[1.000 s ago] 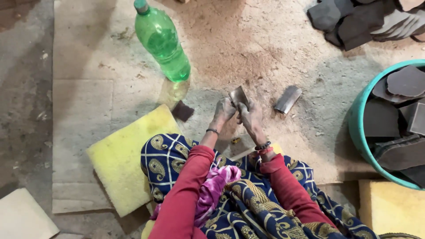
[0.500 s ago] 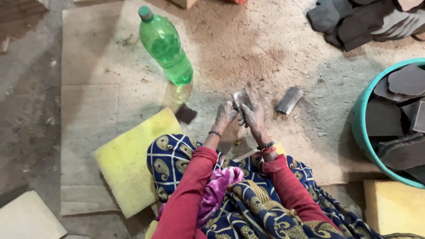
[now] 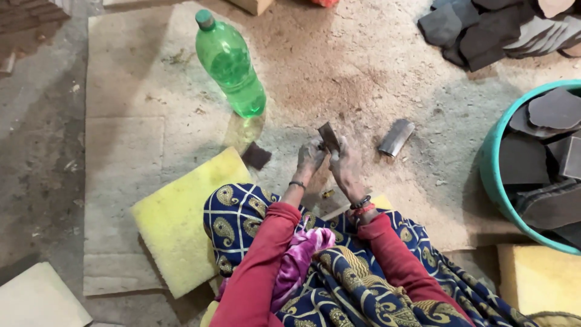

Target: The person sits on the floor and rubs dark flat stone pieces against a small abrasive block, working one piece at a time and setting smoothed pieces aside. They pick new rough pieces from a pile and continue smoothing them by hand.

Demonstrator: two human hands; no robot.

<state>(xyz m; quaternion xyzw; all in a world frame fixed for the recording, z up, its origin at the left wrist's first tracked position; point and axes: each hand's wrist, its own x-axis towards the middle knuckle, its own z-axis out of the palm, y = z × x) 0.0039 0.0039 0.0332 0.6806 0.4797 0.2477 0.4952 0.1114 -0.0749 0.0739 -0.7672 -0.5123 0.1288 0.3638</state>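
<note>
Dark flat piece (image 3: pixel 328 137) pinched upright between left hand (image 3: pixel 310 158) and right hand (image 3: pixel 346 166), both forearms stretched forward, fingers closed on it

Teal tub (image 3: pixel 491 175) cut off right.

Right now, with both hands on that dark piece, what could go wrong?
The dark piece is pinched between dusty fingers and might slip. The green bottle stands upright close to the left hand; an elbow swing could perhaps topple it. Loose sawdust on the floor might blow up towards the person.
</note>
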